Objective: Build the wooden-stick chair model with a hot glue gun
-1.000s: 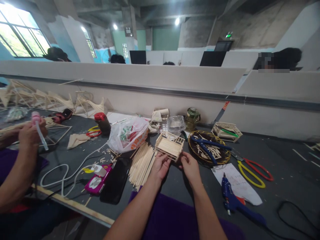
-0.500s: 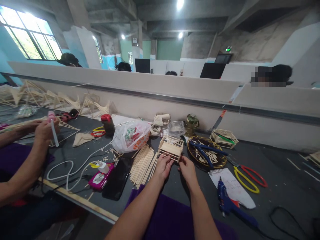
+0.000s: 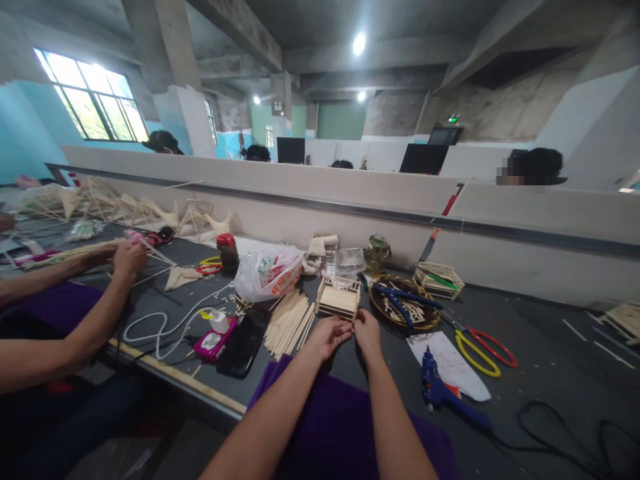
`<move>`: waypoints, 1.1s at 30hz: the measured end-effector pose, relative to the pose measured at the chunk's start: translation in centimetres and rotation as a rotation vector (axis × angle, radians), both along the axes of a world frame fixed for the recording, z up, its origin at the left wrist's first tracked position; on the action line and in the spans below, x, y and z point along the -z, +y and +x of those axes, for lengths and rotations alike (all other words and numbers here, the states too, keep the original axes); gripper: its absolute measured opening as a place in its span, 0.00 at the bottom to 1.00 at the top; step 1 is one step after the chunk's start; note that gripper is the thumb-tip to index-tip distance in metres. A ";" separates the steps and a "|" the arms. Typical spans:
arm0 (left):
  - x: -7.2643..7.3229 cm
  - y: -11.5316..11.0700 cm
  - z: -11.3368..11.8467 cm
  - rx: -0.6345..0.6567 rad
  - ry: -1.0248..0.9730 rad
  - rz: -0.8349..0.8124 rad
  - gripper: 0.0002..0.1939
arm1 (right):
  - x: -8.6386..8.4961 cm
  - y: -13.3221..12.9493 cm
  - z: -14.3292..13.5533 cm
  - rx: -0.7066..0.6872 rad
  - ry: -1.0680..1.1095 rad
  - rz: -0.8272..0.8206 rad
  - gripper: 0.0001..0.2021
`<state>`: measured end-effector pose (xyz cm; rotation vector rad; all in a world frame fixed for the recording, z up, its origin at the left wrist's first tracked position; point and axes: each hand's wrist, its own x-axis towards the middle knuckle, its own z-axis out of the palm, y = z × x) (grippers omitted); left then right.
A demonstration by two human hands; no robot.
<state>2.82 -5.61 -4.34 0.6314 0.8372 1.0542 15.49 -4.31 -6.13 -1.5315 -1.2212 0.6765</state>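
Observation:
In front of me is a miniature wooden stick model (image 3: 339, 297), shaped like a small bench or bed with a slatted flat top and low railings. My left hand (image 3: 333, 335) is at its near edge, palm partly turned up, fingers closed toward the front right corner. At that same corner my right hand (image 3: 367, 333) pinches, its fingertips close to the left ones. Whether a tiny part sits between the fingertips is hidden. A fan of loose thin wooden sticks (image 3: 289, 325) lies just left of the model.
Right of my hands are a wicker basket (image 3: 434, 325) with blue-handled pliers, red-and-yellow-handled scissors (image 3: 477, 353) and a blue glue gun (image 3: 437, 383) on paper. Leftward lie a black phone (image 3: 243, 347), a pink power strip (image 3: 215, 340) and a plastic bag (image 3: 267, 273). A co-worker's hand (image 3: 129, 257) works at far left.
The camera view has tilted up and shifted left. My left hand has slid along the model's front edge toward its right corner, and my two hands are closer together.

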 end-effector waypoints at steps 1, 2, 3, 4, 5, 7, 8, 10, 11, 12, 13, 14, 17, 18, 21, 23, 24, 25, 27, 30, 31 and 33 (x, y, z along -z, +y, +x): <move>0.1 -0.5 0.0 -0.022 0.046 0.015 0.08 | 0.1 0.0 -0.2 0.027 -0.007 0.013 0.18; 0.2 -1.1 -0.1 -0.053 0.095 0.040 0.09 | 0.2 -0.1 -0.4 0.055 -0.014 0.026 0.18; 0.3 -1.7 -0.3 -0.090 0.145 0.074 0.10 | 0.2 -0.2 -0.6 0.083 -0.019 0.041 0.19; 0.4 -2.5 -0.5 -0.129 0.196 0.115 0.10 | 0.2 -0.3 -0.7 0.109 -0.024 0.056 0.19; 0.4 -3.3 -0.9 -0.161 0.246 0.159 0.09 | 0.2 -0.5 -0.9 0.134 -0.030 0.072 0.19; 0.6 -5.0 -1.8 -0.198 0.342 0.251 0.07 | 0.1 -0.8 -1.1 0.181 -0.043 0.100 0.20; 0.6 -5.8 -2.2 -0.203 0.387 0.294 0.07 | 0.0 -1.0 -1.1 0.203 -0.051 0.112 0.20; 0.6 -7.1 -3.1 -0.219 0.496 0.401 0.07 | -0.1 -1.5 -1.1 0.236 -0.070 0.131 0.20; 0.5 -7.6 -3.3 -0.228 0.538 0.441 0.08 | -0.1 -1.8 -1.1 0.244 -0.080 0.140 0.20; 0.5 -7.9 -3.5 -0.240 0.572 0.472 0.08 | 0.0 -2.1 -1.2 0.246 -0.091 0.149 0.21; 0.4 -8.1 -3.7 -0.252 0.596 0.492 0.08 | 0.0 -2.4 -1.2 0.242 -0.101 0.156 0.21; 0.4 -8.1 -3.7 -0.262 0.611 0.507 0.08 | 0.1 -2.7 -1.2 0.235 -0.110 0.162 0.21; 0.3 -8.0 -3.6 -0.284 0.635 0.528 0.07 | 0.4 -3.4 -1.2 0.208 -0.125 0.168 0.22; 0.3 -7.9 -3.6 -0.291 0.639 0.531 0.08 | 0.5 -3.5 -1.2 0.197 -0.126 0.169 0.22; 0.3 -7.8 -3.5 -0.314 0.641 0.532 0.08 | 0.6 -3.7 -1.2 0.155 -0.124 0.175 0.23; 0.3 -7.8 -3.6 -0.331 0.634 0.528 0.08 | 0.5 -3.6 -1.2 0.133 -0.120 0.181 0.23; 0.2 -7.8 -3.6 -0.336 0.628 0.525 0.08 | 0.4 -3.6 -1.3 0.131 -0.118 0.184 0.23; 0.2 -7.7 -3.6 -0.340 0.621 0.521 0.08 | 0.3 -3.6 -1.3 0.135 -0.117 0.187 0.23; 0.1 -7.6 -3.6 -0.339 0.606 0.513 0.08 | 0.1 -3.7 -1.3 0.152 -0.115 0.194 0.22; 0.3 -7.4 -3.6 -0.324 0.579 0.500 0.09 | -0.1 -4.0 -1.3 0.175 -0.126 0.201 0.22; 0.3 -7.3 -3.6 -0.321 0.567 0.495 0.10 | -0.1 -4.1 -1.4 0.178 -0.135 0.202 0.22; 0.5 -7.0 -3.6 -0.320 0.541 0.486 0.12 | -0.1 -4.1 -1.5 0.176 -0.160 0.200 0.22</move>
